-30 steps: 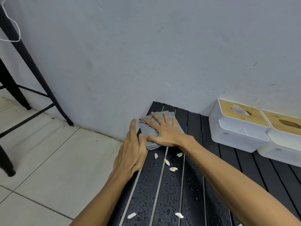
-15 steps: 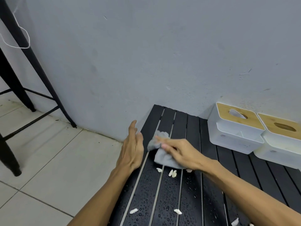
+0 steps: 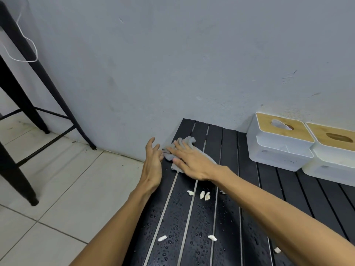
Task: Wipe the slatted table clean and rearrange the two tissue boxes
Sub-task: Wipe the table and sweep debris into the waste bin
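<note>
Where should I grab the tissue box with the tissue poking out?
Hold the tissue box by its white walls under the wooden lid, probably from the front and its free left end; the wall stands behind it and the second box crowds its right end.

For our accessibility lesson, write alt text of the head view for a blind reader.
A right hand presses a grey cloth onto a wet black slatted table, the left hand open at the table's edge. White scraps lie nearer; two tissue boxes stand against the wall.
</note>
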Tool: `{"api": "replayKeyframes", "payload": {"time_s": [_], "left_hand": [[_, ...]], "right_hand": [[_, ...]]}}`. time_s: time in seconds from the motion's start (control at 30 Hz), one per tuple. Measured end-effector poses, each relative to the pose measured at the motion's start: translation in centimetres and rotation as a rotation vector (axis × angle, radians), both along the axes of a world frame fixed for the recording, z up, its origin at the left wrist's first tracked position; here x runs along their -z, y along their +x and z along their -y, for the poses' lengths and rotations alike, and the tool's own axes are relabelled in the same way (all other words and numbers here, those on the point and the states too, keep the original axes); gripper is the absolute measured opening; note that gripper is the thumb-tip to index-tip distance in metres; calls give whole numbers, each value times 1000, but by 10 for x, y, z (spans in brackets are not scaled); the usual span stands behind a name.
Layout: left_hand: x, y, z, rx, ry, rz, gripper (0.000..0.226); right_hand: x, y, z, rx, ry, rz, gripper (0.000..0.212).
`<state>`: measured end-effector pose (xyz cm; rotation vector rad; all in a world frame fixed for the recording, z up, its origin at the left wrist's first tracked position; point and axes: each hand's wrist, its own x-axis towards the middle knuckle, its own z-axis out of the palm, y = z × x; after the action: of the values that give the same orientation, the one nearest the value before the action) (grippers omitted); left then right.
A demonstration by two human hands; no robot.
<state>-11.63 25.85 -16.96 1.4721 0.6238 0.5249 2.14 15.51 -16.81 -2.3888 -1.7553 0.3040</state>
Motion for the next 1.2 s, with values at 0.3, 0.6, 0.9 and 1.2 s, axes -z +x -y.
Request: {"api": "replayKeyframes", "payload": {"time_s": [0.3,0.6,0.9,1.2], "left_hand": [[-26,-27,1,101,34,-183,58],[-26,-44,17,89,113,-251,44],[-12,-45,32,73,236,-193,40],[2,-45,33,71,359,-205,44]], "right_hand": [[-1,-38,24,-194,58,23,51],[-22,-78,67,-179,62,-250,38],[-82,12,118,235,326,-311,27],[-7,30,109,297,142,-92,45]]}}
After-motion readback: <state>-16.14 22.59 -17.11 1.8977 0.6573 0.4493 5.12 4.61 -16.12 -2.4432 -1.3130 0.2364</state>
